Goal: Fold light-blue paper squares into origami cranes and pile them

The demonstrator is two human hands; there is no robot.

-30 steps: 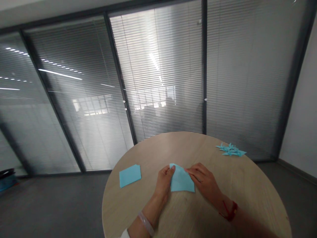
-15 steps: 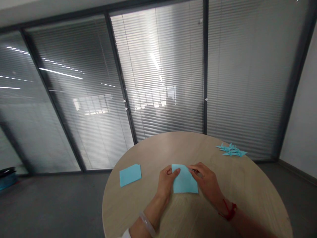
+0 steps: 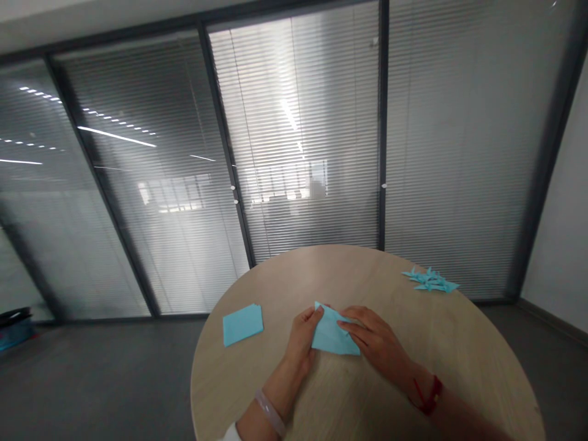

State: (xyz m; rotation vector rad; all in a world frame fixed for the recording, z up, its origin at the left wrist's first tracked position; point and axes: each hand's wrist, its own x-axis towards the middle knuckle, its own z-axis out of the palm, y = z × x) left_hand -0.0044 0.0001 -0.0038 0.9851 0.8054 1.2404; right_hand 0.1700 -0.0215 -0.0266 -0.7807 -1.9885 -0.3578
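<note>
A sheet of light blue paper point(image 3: 331, 337) is held between my two hands over the near middle of the round table. My left hand point(image 3: 303, 331) pinches its left edge, thumb on top near the upper left corner. On the other side, my right hand point(image 3: 374, 335) has its fingers pressed together on the sheet's right part, which bends under them. Its thumb is mostly hidden. Some creases show across the sheet, and its lower edge curves slightly.
The round wooden table point(image 3: 294, 275) has a stack of blue paper point(image 3: 243, 324) at its left. A pile of folded blue paper pieces point(image 3: 430, 280) lies near the right rim. Glass panels with blinds point(image 3: 312, 135) stand behind. A dark bin-like object point(image 3: 16, 327) is on the floor far left.
The blue sheet has tilted, its upper left corner now pointing up and its right side bent. My right hand's fingers have moved left onto the sheet; my left hand has shifted slightly left.
</note>
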